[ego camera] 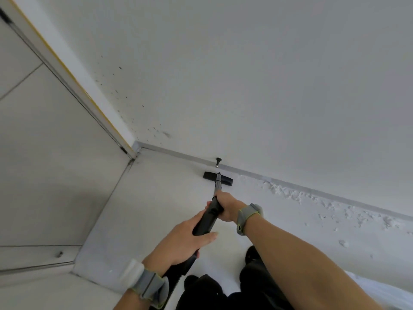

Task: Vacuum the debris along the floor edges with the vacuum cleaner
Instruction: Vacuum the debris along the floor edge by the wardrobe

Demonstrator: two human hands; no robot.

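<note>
Floor (156, 209): pale, smooth. Black vacuum cleaner head (226, 180) rests flat on it, just beside the far edge at the baseboard (312, 191). White debris (357, 220) lies scattered along that edge to the right. Person's dark-clad foot (252, 253) at the near edge.

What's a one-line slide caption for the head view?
Left hand and right hand grip the vacuum wand, its floor head near the baseboard, white debris lying to its right.

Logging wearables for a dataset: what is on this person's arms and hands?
No sleeves or gloves: the left hand and right hand are bare. Each wrist carries a grey fabric band edged yellow-green; the left band has a white block beside it, the right band a grey pod.
</note>
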